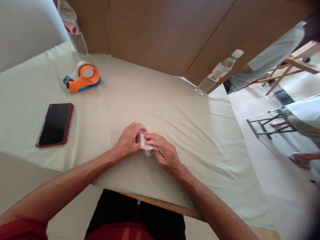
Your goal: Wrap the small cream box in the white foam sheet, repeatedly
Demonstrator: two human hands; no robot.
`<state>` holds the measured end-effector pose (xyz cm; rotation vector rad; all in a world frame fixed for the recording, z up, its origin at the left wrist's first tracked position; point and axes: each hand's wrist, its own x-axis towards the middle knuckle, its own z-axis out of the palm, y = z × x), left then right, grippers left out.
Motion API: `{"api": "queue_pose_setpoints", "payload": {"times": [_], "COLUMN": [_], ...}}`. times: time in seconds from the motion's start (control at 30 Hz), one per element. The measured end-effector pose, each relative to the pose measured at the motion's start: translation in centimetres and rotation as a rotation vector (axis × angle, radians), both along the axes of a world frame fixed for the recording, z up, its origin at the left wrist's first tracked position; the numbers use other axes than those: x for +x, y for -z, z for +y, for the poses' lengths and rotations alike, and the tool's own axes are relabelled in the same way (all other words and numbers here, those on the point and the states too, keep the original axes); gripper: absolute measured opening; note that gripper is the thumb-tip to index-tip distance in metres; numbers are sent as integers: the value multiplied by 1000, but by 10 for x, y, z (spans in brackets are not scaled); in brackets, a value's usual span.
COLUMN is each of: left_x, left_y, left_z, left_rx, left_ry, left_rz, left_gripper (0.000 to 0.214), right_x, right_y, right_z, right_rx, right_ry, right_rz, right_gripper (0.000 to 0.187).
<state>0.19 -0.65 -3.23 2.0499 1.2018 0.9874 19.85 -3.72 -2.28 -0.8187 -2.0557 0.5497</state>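
Near the front of the cloth-covered table, a small white bundle in clear, crinkled plastic wrap (145, 143) sits between my two hands. My left hand (128, 140) curls round its left side, with thumb and fingers at the edge. From the right, my right hand (163, 151) grips it, fingers on top and thumb underneath. What lies inside the wrap is hidden. Off to the left is a phone with a red case (55, 124), its screen dark. Behind the phone stands an orange tape dispenser (86, 79) with a roll of tape on it.
A tall cardboard panel (155, 33) rises along the back of the table (120, 90). One water bottle (75, 33) stands at its left, and another bottle (216, 75) at its right. Beyond the right edge are people seated or standing near a folding stool (270, 125).
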Motion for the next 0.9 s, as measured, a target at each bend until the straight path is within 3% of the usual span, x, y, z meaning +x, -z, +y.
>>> {"api": "queue_pose_setpoints", "payload": {"times": [0.13,0.23,0.33,0.4,0.47,0.6,0.67,0.83,0.9], "left_x": [-15,-28,-31,-28,-24,-20,-19,-18,-18], "left_y": [-9,-14,-13,-12,-13,-18,-19,-20,-21], "left_z": [6,9,10,11,12,12,11,10,10], "left_rx": [-7,-22,15,23,-43,-412,-510,-320,-235], "left_ry": [170,379,370,308,236,116,91,-94,-110], "left_rz": [19,90,125,78,9,-111,-114,-61,-64], "left_gripper": [24,46,65,58,47,42,45,51,51], "right_x": [3,4,5,5,5,2,0,-7,-11], "right_y": [13,21,20,13,3,-15,-18,-5,2], "right_z": [0,2,10,19,30,46,50,55,58], "right_rx": [184,271,255,153,-40,-572,-753,-903,-929], "right_ry": [-45,-26,-36,-54,-59,-47,-55,46,85], "right_rz": [-104,-178,-179,-120,-40,86,149,369,414], "right_gripper": [39,40,40,39,35,19,17,36,45]}}
